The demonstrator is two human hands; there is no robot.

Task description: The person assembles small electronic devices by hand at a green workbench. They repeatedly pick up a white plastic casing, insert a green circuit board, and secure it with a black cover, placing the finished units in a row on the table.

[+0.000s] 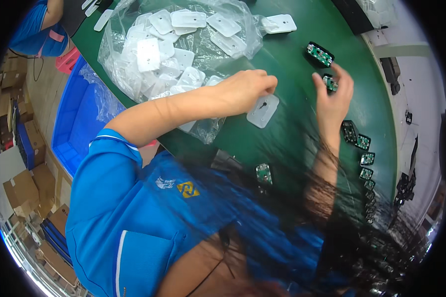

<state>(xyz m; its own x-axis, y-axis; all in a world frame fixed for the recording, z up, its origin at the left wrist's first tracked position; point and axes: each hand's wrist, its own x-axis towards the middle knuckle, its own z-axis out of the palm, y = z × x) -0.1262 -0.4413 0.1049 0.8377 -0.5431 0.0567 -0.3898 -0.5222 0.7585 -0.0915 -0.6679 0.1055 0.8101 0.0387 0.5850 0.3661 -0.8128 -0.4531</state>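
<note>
My left hand is closed, fingers curled down at the top edge of a white plastic plate with a dark keyhole slot. The thumb and the exact grip are partly hidden. At the right, my right hand has its thumb and fingers apart, on either side of a small black housing with a green circuit board. A gap shows between the thumb and this housing. Just beyond it lies a larger black housing with a green board.
A clear plastic bag full of white plates lies on the green table. Several board housings line the right edge. Nearer me is another circuit board. A blue bin stands left; dark hair blurs the lower right.
</note>
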